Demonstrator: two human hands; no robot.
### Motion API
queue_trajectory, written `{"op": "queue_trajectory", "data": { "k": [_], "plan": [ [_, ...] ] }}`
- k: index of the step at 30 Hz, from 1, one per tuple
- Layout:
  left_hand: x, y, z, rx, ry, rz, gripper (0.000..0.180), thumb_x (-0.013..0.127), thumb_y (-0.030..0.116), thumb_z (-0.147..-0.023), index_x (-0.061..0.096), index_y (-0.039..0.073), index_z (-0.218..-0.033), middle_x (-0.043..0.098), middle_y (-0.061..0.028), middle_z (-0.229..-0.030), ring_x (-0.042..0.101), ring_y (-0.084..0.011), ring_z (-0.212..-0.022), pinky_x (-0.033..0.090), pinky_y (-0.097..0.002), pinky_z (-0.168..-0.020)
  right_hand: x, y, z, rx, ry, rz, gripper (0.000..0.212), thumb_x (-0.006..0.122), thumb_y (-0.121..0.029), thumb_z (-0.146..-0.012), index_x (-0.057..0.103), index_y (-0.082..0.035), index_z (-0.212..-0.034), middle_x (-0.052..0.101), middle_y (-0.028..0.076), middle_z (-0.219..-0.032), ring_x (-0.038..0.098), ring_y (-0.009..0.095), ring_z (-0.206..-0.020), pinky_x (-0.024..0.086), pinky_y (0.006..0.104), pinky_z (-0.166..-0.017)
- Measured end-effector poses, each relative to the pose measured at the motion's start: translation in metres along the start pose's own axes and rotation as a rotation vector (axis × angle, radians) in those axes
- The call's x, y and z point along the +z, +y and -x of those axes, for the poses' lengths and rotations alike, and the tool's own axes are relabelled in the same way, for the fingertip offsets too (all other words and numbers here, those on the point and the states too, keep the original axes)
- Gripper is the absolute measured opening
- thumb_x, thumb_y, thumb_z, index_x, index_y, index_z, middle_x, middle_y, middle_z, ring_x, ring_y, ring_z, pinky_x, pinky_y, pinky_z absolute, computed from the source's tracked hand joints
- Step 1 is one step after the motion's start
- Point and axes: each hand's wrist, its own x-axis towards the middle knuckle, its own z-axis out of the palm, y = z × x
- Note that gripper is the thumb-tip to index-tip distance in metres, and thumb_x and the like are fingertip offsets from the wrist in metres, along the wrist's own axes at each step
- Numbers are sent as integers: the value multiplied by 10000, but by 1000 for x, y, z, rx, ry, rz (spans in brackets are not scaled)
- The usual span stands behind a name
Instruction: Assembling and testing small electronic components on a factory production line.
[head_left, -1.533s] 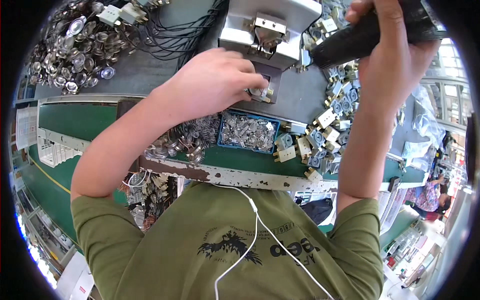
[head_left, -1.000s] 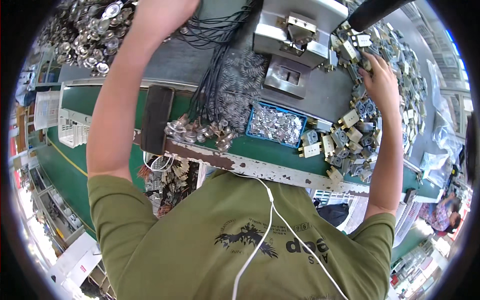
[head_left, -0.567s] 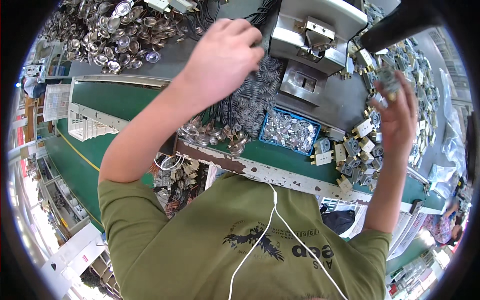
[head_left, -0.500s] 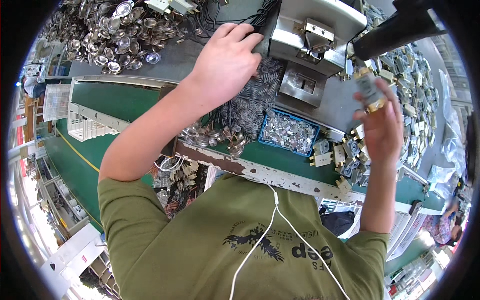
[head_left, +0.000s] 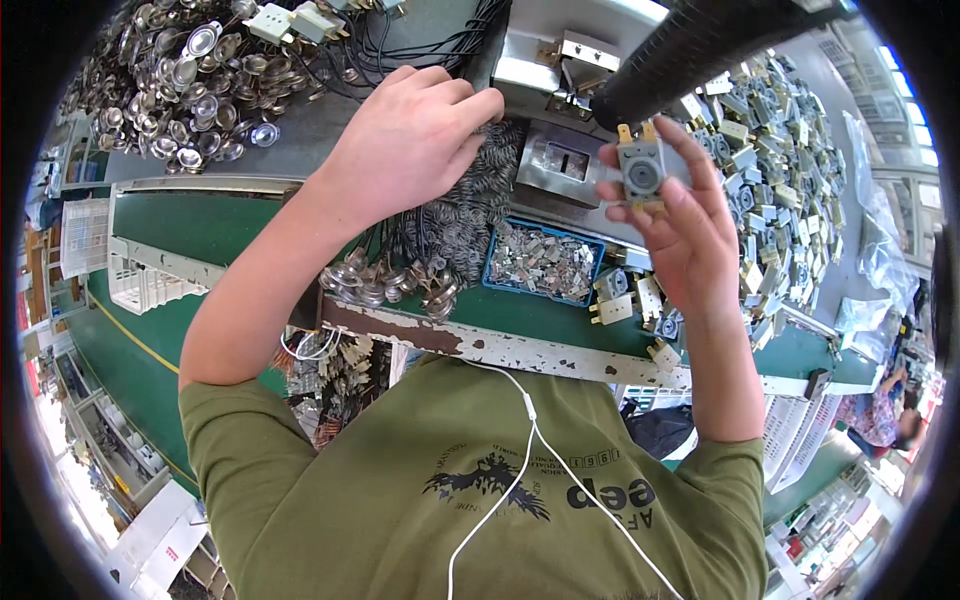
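My right hand (head_left: 690, 230) holds up a small grey square switch-like part (head_left: 641, 170) with a round centre and brass prongs, gripped between thumb and fingers. It is in front of a metal press fixture (head_left: 560, 165). My left hand (head_left: 405, 145) is curled, knuckles up, at the edge of a heap of coiled metal springs (head_left: 490, 190). Its fingertips are hidden, so what they may grip cannot be made out. Below the springs, a blue tray (head_left: 545, 262) contains many small metal pieces. Disc-headed metal parts with dark cables (head_left: 385, 280) lie next to it.
Shiny disc-headed metal parts (head_left: 190, 90) are heaped at the far left. Grey parts with prongs (head_left: 760, 190) cover the right side. A black tube (head_left: 690, 60) reaches over the metal machine (head_left: 530, 70). The chipped white bench edge (head_left: 520, 355) runs before me.
My right hand has moved left toward the fixture, and the grey part now shows its round face. My left hand has lowered slightly, its fingers more curled. The whole view has shifted a little.
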Motion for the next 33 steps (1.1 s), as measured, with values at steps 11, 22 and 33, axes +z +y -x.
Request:
{"op": "queue_trajectory", "data": {
  "k": [11, 22, 33],
  "plan": [
    [-2, -2, -1, -7, 45, 113, 161, 722, 180, -889, 643, 94, -1001, 688, -61, -886, 672, -252, -941, 500, -421, -868, -2, -9, 1, 74, 32, 216, 464, 476, -204, -1093, 421, 17, -1497, 615, 261, -1322, 695, 261, -1057, 567, 359, -903],
    [-49, 8, -13, -359, 37, 596, 164, 673, 118, -909, 657, -3, -1019, 657, -126, -751, 653, -214, -645, 526, -321, -630, -2, 19, -42, -389, -115, 1504, 516, 807, -94, -843, 619, -94, -1323, 719, 109, -1096, 691, 296, -1011, 547, 399, -894],
    [-56, 2, 0, -339, -20, 592, 174, 650, 124, -905, 662, -1, -1024, 685, -142, -820, 676, -239, -711, 535, -356, -681, 23, 46, -24, -696, -170, 1521, 236, 737, -3, -892, 753, -31, -1126, 748, 108, -1089, 712, 249, -991, 570, 364, -845]
  ]
}}
